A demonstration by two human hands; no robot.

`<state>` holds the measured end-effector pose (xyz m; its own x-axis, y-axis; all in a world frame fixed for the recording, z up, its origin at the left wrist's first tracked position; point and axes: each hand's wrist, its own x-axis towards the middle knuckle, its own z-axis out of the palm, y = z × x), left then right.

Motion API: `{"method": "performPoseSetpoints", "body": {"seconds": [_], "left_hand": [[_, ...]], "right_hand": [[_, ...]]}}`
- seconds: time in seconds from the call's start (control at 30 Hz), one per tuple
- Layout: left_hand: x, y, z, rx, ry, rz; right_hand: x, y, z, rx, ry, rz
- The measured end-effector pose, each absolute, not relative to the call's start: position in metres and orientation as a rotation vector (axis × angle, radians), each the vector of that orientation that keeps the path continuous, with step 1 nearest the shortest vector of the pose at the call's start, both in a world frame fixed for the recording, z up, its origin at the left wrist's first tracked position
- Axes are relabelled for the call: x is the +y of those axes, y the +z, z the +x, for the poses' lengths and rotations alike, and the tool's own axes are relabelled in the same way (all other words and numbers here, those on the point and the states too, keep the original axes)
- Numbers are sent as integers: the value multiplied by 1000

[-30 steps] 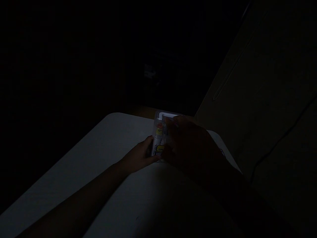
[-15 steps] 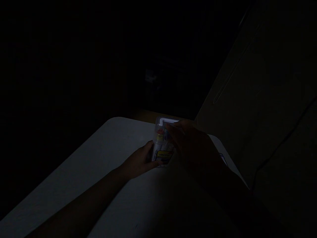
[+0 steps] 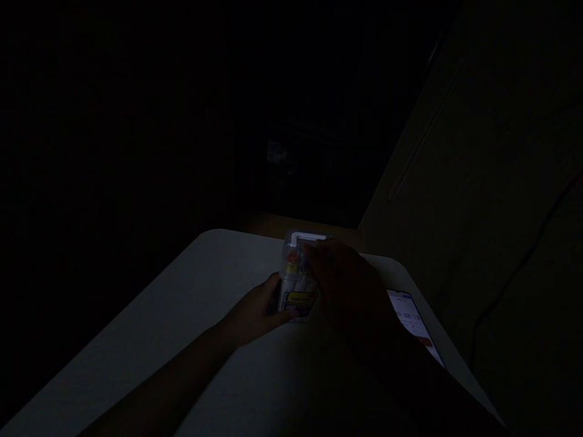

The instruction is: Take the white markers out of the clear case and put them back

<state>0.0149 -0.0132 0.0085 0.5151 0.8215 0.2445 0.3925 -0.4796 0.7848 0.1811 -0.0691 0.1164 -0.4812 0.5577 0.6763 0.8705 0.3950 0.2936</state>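
A clear plastic case with a white handle on top and a yellow-and-black label stands on the white table. Something red and yellow shows through its upper part. My left hand grips the case from the left, its thumb lying across the front beside the label. Against the upper right front of the case, just below the handle, my right hand is bent with its fingers on the lid. Deep shadow hides most of its fingers and the case's right side.
A lit phone with a running timer on its screen lies at the table's right side, partly behind my right forearm. A wall with a dark cable rises to the right. The far background is nearly black.
The view has shifted, so the table and case sit slightly lower in it. More of the phone shows beside my right forearm. Both hands keep their places on the case.
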Motion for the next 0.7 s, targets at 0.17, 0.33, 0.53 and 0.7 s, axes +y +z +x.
{"method": "performPoseSetpoints", "body": {"seconds": [0.17, 0.33, 0.53, 0.7], "left_hand": [[-14, 12, 14, 981, 777, 2063], [-14, 13, 15, 990, 793, 2085], [-15, 14, 14, 1018, 803, 2118], [-14, 10, 14, 984, 829, 2110]], "right_hand": [[-70, 115, 182, -2199, -826, -1261], [-70, 108, 183, -2153, -723, -1225], [-64, 90, 182, -2037, -673, -1105], [-60, 73, 182, -1971, -696, -1019]]}}
